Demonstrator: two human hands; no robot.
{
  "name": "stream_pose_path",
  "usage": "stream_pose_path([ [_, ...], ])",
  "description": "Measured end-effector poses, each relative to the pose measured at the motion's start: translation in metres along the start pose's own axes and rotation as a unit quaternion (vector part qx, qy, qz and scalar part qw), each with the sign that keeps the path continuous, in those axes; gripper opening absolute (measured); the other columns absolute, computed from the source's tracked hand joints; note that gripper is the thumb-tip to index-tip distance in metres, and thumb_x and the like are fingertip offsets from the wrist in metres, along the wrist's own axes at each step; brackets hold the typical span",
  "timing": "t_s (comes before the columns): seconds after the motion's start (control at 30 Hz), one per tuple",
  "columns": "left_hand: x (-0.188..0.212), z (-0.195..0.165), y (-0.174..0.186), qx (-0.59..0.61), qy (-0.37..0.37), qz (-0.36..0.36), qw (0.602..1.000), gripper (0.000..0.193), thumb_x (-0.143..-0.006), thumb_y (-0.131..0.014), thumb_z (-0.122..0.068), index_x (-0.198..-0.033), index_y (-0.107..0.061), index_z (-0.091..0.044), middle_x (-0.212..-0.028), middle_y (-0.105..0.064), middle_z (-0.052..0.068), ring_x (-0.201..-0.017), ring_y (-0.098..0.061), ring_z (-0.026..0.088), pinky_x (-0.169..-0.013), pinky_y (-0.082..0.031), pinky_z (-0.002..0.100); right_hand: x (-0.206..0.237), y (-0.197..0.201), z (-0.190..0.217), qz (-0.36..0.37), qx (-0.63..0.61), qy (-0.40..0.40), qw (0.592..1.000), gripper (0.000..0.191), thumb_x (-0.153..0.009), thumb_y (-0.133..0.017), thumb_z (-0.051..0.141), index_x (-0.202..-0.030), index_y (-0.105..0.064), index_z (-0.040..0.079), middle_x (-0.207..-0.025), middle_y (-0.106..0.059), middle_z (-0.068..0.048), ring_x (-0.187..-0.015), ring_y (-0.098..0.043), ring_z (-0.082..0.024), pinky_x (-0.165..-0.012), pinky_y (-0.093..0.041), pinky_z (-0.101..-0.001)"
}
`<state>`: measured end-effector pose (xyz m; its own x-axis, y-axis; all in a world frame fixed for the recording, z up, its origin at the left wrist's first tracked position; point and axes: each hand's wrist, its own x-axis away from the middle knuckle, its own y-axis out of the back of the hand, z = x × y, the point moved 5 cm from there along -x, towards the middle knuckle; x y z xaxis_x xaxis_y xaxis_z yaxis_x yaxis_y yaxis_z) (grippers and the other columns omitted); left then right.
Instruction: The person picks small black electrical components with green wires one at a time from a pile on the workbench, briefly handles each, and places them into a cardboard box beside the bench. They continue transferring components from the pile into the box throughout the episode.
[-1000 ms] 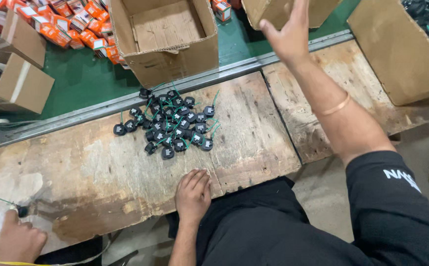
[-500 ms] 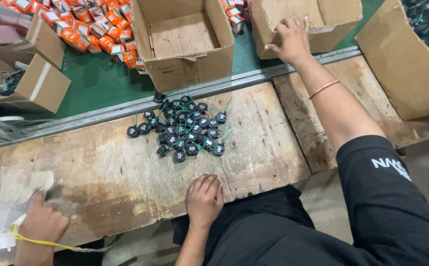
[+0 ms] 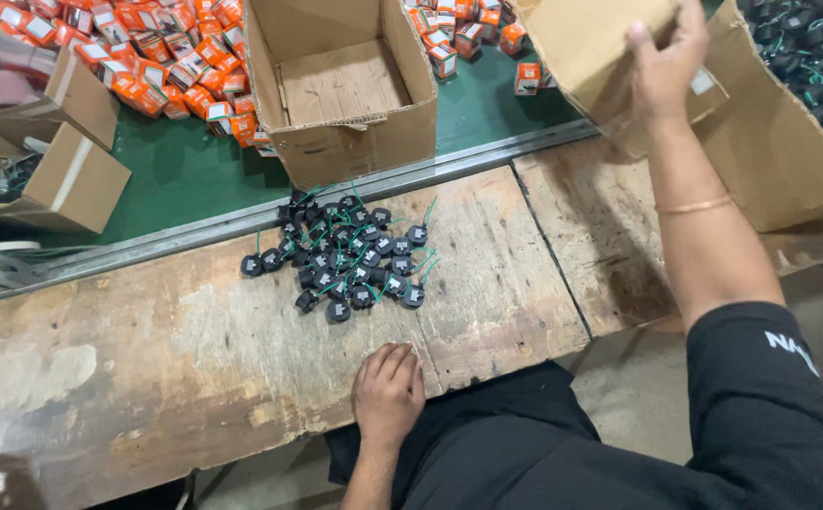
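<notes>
My right hand [image 3: 664, 66] reaches out at the upper right and grips a brown cardboard box [image 3: 593, 47], which is tilted over the far edge of the wooden workbench [image 3: 194, 349]. My left hand [image 3: 388, 395] lies flat on the near edge of that bench, fingers apart, holding nothing. Just beyond it sits a pile of several small black round parts with green wires [image 3: 345, 255].
An open empty carton [image 3: 336, 90] stands on the green belt [image 3: 175, 170] beyond the bench. Many small orange boxes [image 3: 156, 57] lie behind it. Two closed brown boxes [image 3: 76, 170] sit at the left. A large carton [image 3: 789, 142] holding more black parts stands at the right.
My right hand has pulled the cardboard box nearer and tipped it towards the bench. My left hand stays on the bench edge. Another person's hand at lower left is nearly out of view.
</notes>
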<state>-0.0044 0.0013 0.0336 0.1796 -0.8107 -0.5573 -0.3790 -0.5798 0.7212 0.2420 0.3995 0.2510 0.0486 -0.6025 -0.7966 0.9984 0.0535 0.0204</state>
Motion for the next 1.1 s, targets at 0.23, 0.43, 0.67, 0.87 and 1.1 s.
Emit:
stream_pose_path([
  [0.23,0.0,0.002,0.001,0.006,0.0,0.003,1.0,0.015,-0.082,-0.074,-0.014,-0.095,-0.074,-0.006,-0.111,-0.073,0.006,-0.113,-0.065,0.029,-0.095,-0.051,0.043,0.128,0.109,0.056,0.001,0.125,0.071,0.99,0.034,-0.106,-0.078,0.019,-0.121,-0.054,0.001,-0.108,-0.049,-0.002,-0.094,-0.047,-0.012,-0.086,-0.043,-0.0253],
  [0.43,0.0,0.004,0.002,0.006,-0.014,-0.003,1.0,0.014,-0.084,-0.074,-0.014,-0.095,-0.074,-0.006,-0.112,-0.073,0.007,-0.112,-0.065,0.03,-0.096,-0.051,0.044,0.22,0.134,0.095,0.141,0.445,0.162,0.869,0.031,-0.092,-0.084,0.024,-0.099,-0.06,0.005,-0.1,-0.064,-0.013,-0.106,-0.062,-0.033,-0.108,-0.037,-0.0488],
  [0.67,0.003,0.008,0.001,0.002,0.002,-0.008,1.0,0.013,-0.083,-0.076,-0.012,-0.095,-0.074,-0.008,-0.114,-0.073,0.006,-0.114,-0.066,0.029,-0.097,-0.052,0.043,0.273,0.112,0.092,0.241,0.463,0.054,0.851,0.03,-0.082,-0.083,0.025,-0.095,-0.065,0.005,-0.092,-0.066,-0.008,-0.084,-0.059,-0.028,-0.1,-0.039,-0.044],
  [0.87,0.007,0.028,0.012,0.011,0.094,-0.084,0.992,0.025,-0.079,-0.078,-0.007,-0.104,-0.074,-0.007,-0.128,-0.07,0.01,-0.128,-0.058,0.031,-0.106,-0.048,0.046,0.261,0.105,0.095,0.235,0.487,0.036,0.841,0.029,-0.083,-0.083,0.028,-0.085,-0.063,0.008,-0.085,-0.063,-0.007,-0.083,-0.06,-0.028,-0.092,-0.039,-0.0428],
  [1.1,0.001,0.086,0.026,0.169,0.278,-0.188,0.927,0.054,-0.087,-0.073,-0.009,-0.138,-0.057,-0.002,-0.157,-0.04,0.021,-0.146,-0.04,0.037,-0.116,-0.041,0.046,0.239,0.099,0.125,0.241,0.491,0.007,0.837,0.031,-0.081,-0.083,0.028,-0.098,-0.068,0.006,-0.094,-0.067,-0.009,-0.092,-0.062,-0.029,-0.092,-0.039,-0.0432],
])
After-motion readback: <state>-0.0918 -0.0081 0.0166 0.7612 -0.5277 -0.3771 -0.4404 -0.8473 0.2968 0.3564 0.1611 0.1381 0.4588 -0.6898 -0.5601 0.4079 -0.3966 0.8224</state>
